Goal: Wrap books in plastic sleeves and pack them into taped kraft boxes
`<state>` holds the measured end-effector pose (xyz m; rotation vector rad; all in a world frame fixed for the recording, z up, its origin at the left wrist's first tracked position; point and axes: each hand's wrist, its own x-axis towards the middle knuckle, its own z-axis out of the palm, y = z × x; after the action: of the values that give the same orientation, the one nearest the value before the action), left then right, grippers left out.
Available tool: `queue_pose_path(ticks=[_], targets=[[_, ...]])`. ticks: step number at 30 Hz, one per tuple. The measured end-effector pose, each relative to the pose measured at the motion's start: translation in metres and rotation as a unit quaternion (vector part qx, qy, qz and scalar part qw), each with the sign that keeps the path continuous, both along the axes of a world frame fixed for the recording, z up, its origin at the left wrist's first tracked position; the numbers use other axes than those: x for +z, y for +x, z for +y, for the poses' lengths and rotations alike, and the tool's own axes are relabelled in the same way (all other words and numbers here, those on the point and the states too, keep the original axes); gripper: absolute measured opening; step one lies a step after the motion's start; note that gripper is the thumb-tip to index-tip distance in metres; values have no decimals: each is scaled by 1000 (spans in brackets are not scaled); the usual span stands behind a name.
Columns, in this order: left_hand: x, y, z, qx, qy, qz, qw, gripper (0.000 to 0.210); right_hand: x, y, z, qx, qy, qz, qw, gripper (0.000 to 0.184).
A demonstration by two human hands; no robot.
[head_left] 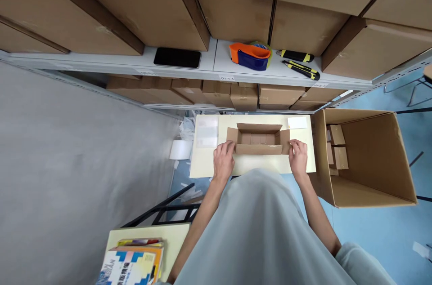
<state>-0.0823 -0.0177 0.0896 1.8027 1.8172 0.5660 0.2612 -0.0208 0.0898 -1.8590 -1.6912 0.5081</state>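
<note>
A small cardboard box (258, 149) sits on the cream-coloured table with its top flaps standing open, and only brown cardboard shows inside it. At its left end, my left hand (224, 160) has its fingers closed on the short side flap. My right hand (298, 158) pinches the flap at the opposite end, thumb and fingertips together near the edge. Behind my right hand lies a white sheet or label stack (297, 122). To the left of the box is a clear plastic packet (207, 131).
The table (202, 168) stands below a shelf (135, 64) of cartons. On that shelf lie a phone (177, 57), a tape dispenser (251, 56) and two box cutters (301, 69). A large open carton (374, 154) holding small boxes adjoins the right. Books (135, 262) lie lower left.
</note>
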Motion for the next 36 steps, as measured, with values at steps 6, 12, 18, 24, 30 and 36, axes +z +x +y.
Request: queue_pose_path(ticks=[6, 12, 18, 24, 30, 36], targets=[[-5, 13, 8, -21, -16, -57, 998, 45, -4, -9, 11, 46, -49, 22, 997, 43], [-10, 6, 3, 23, -77, -114, 990, 39, -20, -3, 12, -37, -112, 91, 989, 57], [-34, -1, -7, -37, -125, -100, 986, 60, -23, 5, 37, 44, -147, 36, 987, 76], [-56, 10, -14, -34, -88, -72, 993, 103, -9, 3, 63, 95, -148, -14, 984, 54], [-66, 14, -18, -8, -78, -58, 995, 117, -5, -1, 49, 111, -140, 7, 984, 32], [-64, 16, -29, -16, -66, -37, 997, 116, -10, 1, 26, 123, -99, 27, 987, 30]])
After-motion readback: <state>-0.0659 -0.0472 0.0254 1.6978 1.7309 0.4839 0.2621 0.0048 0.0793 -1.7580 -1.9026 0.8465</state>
